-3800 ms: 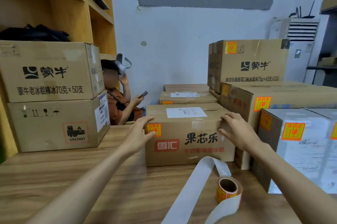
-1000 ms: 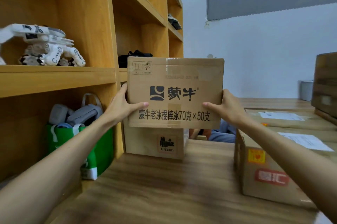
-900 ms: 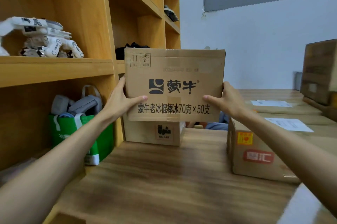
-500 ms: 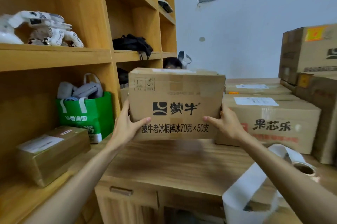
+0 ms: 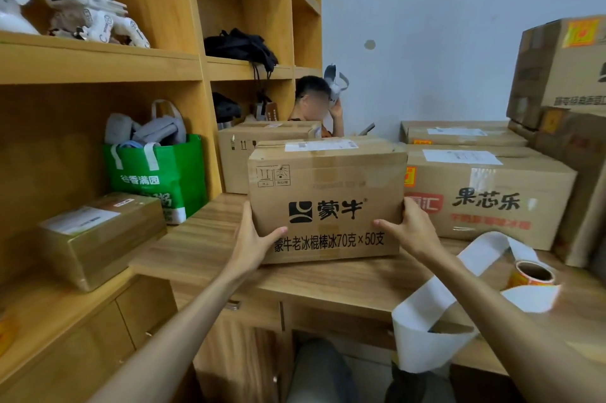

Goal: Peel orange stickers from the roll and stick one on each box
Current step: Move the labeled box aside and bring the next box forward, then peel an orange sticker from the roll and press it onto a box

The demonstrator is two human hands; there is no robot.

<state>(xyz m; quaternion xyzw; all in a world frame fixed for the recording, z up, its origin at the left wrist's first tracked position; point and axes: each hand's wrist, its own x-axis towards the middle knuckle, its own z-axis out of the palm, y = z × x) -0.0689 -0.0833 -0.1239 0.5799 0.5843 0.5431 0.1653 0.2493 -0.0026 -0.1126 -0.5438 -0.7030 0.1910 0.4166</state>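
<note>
On a wooden table (image 5: pixel 203 248) beside open shelving (image 5: pixel 183 68), you are gripping a brown carton (image 5: pixel 328 186) with your left hand (image 5: pixel 254 240) and right hand (image 5: pixel 411 232), fingers (image 5: pixel 408 207) clasping its sides. The orange sticker roll (image 5: pixel 533 274) is lying near your right arm.

Two hands grip the cardboard box (image 5: pixel 328 199) at its lower corners, the left hand (image 5: pixel 254 240) on its left edge and the right hand (image 5: pixel 411 232) on its right, with thumbs across the printed front. The box sits low on the wooden table (image 5: pixel 203 248). Just right of it stands a second box (image 5: pixel 492 202) bearing an orange sticker (image 5: pixel 410 177). Nearer and further right lies the sticker roll (image 5: pixel 533 274) — its white backing strip (image 5: pixel 426 320) loops over the table edge.
</note>
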